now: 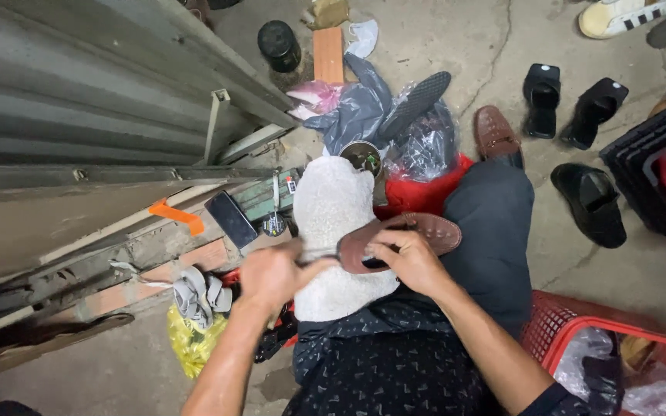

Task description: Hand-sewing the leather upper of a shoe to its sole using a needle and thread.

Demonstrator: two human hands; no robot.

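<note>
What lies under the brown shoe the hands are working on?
The brown shoe rests on a white fleecy cloth draped over the person's lap. The right hand grips its near edge. Whatever the cloth covers beneath cannot be seen.

Brown loafer (418, 235) upside down on white fleece (333, 208) over lap.

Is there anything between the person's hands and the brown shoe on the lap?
No. The right hand already grips the brown shoe, and the left hand touches its near end with a thin tool. Nothing visible lies between.
</note>
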